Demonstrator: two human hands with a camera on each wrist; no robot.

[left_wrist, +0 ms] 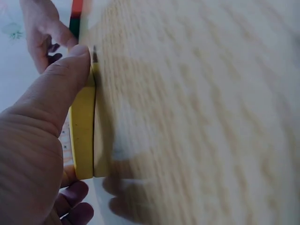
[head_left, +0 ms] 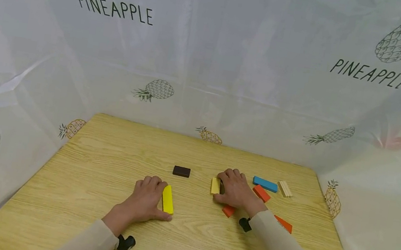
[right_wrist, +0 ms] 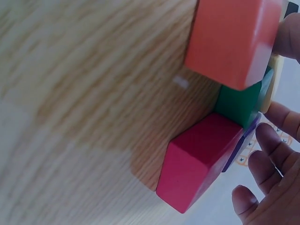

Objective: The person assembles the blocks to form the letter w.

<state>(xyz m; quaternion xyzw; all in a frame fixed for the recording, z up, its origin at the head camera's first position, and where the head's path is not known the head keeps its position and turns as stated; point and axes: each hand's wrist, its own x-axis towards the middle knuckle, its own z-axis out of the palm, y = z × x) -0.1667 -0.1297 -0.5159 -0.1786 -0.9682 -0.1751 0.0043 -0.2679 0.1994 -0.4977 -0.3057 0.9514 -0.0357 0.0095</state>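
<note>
"PINEAPPLE" is printed twice on the plastic sheet (head_left: 211, 57).

Staged recording booth: wooden table (head_left: 100, 161) enclosed by pineapple-print plastic sheeting (head_left: 234, 60).

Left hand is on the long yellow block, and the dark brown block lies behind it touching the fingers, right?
Not quite. The left hand does hold the long yellow block, but the dark brown block lies apart from the fingers, with bare table between, as the head view shows.
</note>
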